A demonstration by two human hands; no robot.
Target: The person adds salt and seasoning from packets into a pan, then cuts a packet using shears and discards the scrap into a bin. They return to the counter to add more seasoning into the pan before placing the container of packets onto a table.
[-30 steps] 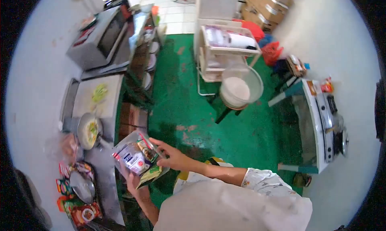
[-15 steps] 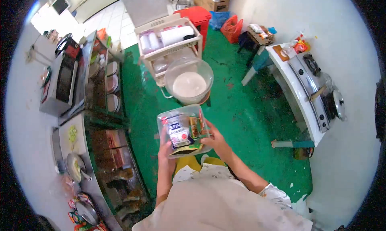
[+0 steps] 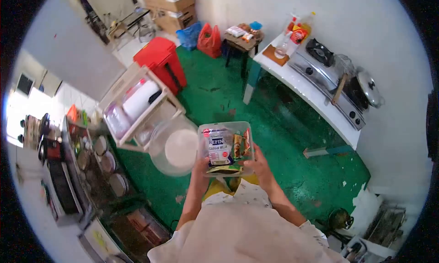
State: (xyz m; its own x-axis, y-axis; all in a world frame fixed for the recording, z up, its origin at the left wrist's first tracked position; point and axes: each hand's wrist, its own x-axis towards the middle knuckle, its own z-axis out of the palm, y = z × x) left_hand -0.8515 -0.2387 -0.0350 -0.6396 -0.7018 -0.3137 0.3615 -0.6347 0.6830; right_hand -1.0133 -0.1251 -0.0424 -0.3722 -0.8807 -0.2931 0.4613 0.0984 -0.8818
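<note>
Between my two hands is a clear plastic container (image 3: pixel 248 164), held in front of my body. My left hand (image 3: pixel 200 171) grips its left side and my right hand (image 3: pixel 259 164) its right side, thumbs at the rim. Inside lie a white and dark blue packet (image 3: pixel 219 148) of salt, a small yellow-brown packet (image 3: pixel 238 145) and a green-yellow packet (image 3: pixel 225 169) along the near edge. Just left of the container stands a large clear tub (image 3: pixel 157 146) with white contents.
A cream cart (image 3: pixel 132 142) and a red bin (image 3: pixel 157 57) stand ahead left. At right, a white table (image 3: pixel 315 100) bears a gas stove (image 3: pixel 315 73) and a lidded pan (image 3: pixel 368 87). A small stool (image 3: pixel 242 42), plastic bags and boxes are farther back. Shelves line the left side.
The view has turned to the right, so the tub and cart now appear farther left and the stove table nearer the middle. Both hands still hold the container, now more level in view.
</note>
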